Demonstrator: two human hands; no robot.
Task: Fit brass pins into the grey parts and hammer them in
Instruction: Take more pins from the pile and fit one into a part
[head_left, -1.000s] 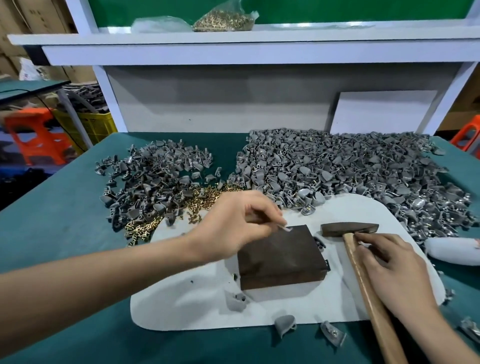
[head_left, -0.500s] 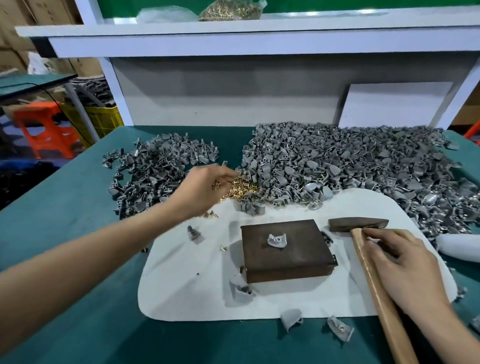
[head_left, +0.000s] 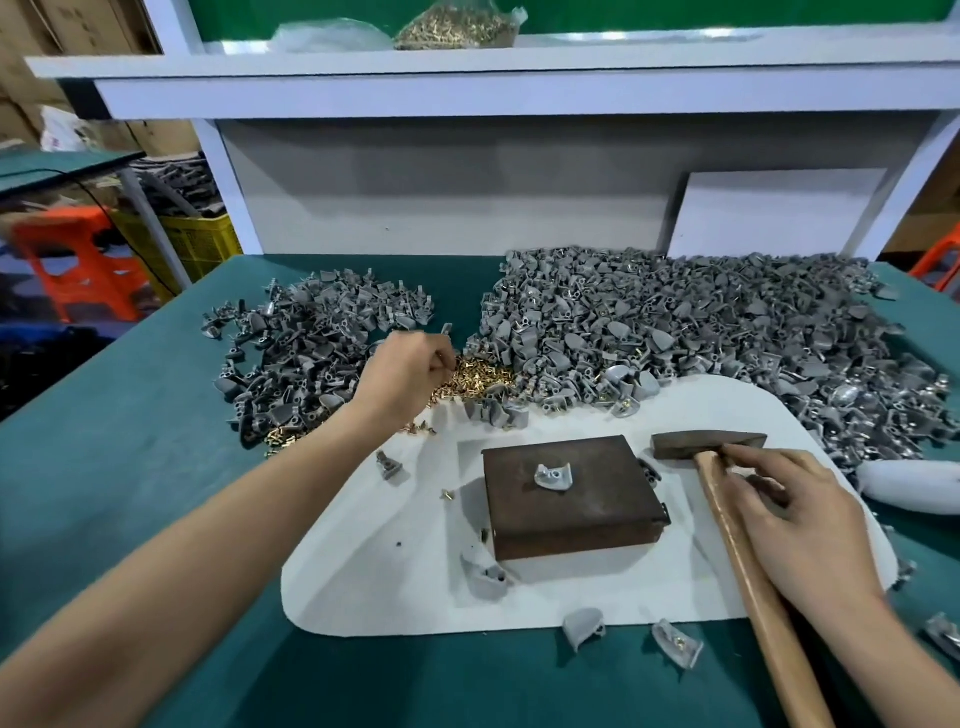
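Now one pale grey part (head_left: 555, 476), hole showing, lies on the brown block (head_left: 571, 514); left hand (head_left: 402, 376) pinches brass pins (head_left: 478, 376), right hand (head_left: 800, 525) rests loosely on the hammer (head_left: 696, 446).

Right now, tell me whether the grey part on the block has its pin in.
Out, it seems: the grey part lying on the block shows an open hole and no brass.
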